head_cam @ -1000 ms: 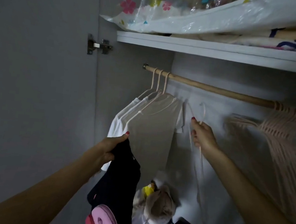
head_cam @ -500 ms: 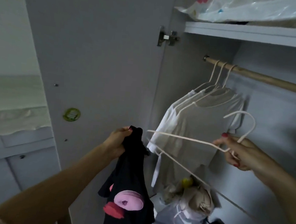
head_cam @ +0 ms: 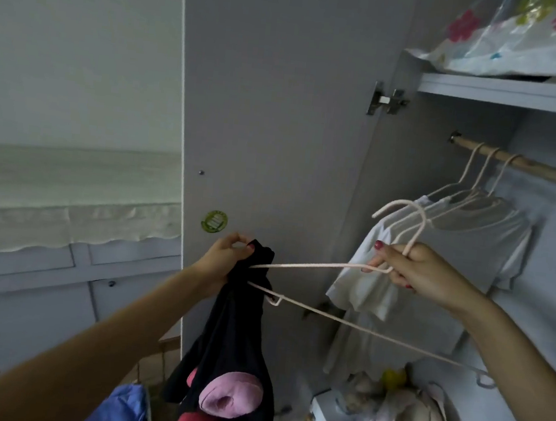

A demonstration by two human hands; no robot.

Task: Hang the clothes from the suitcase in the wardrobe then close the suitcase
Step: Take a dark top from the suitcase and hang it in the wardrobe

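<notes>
Left hand [head_cam: 222, 256] grips the top of a black garment [head_cam: 231, 349] with pink print, in front of the open wardrobe door [head_cam: 280, 107]. Right hand [head_cam: 411, 270] holds a pale wire hanger [head_cam: 343, 323] at the neck, one end poked into the garment. I see three white tops [head_cam: 453, 256] hanging on the wooden rail [head_cam: 548, 173].

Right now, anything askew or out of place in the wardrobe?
Nothing damaged or spilled. The loose hanger lies sideways, gripped near its hook by the right hand, one end tucked into the black garment that the left hand holds.

Dim, flat indoor light; brighter at left wall, wardrobe interior shadowed. Soft, grainy detail. Wide-angle bending at edges.
</notes>
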